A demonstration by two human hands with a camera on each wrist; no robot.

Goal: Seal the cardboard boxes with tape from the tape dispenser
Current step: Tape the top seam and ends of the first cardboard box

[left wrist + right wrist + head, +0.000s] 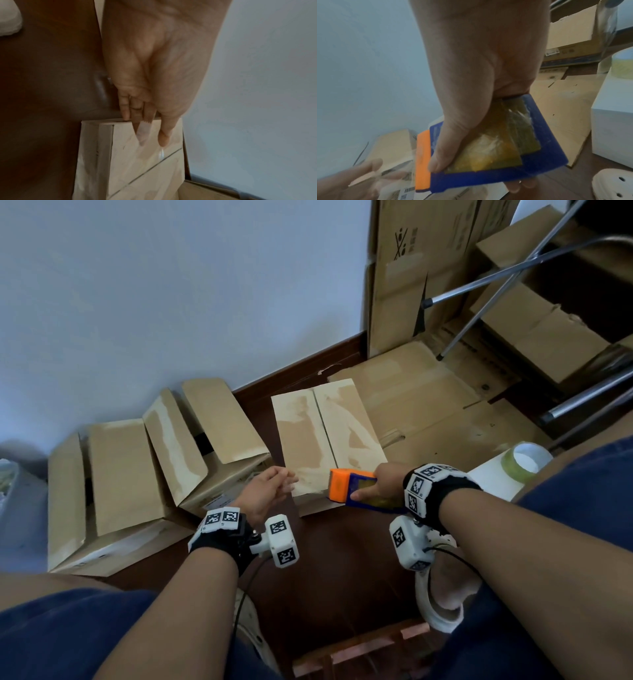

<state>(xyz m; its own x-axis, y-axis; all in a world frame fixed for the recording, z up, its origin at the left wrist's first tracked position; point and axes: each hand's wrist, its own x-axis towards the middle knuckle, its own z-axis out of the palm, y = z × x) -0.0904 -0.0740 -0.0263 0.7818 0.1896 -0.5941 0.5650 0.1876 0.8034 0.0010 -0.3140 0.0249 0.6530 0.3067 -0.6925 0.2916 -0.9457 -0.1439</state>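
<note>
On the floor by the wall, a closed cardboard box lies between both hands.
Right hand grips the tape dispenser at its near edge; left hand, fingers straight, touches the near left corner.

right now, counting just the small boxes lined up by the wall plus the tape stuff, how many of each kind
closed small brown cardboard box: 1
open small brown cardboard boxes with raised flaps: 2
blue and orange tape dispenser: 1
spare roll of clear tape: 1
total: 5
</note>
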